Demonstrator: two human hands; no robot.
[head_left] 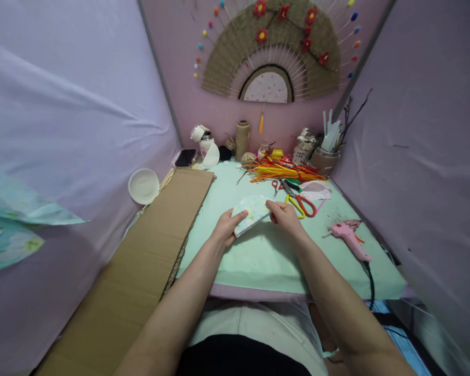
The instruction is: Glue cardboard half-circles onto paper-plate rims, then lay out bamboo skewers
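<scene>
Between my two hands is a half-round piece covered in pale blue floral fabric (250, 213), tilted above the mint-green tabletop (235, 261). My left hand (227, 227) grips its left corner, thumb on top and fingers underneath. At the right corner, my right hand (282, 215) pinches the edge between thumb and fingers. Just beyond the right hand lie scissors with red and yellow handles (301, 203) and a smaller red-handled pair (276, 185). What the piece is made of under the fabric is hidden.
A pink glue gun (350, 240) rests at the right, its cord hanging off the edge. Brown cardboard (152, 261) runs along the left. Orange and yellow strips (282, 171), a twine spool (242, 140) and a pot of sticks (324, 159) stand behind. A large woven fan (223, 68) hangs on the wall.
</scene>
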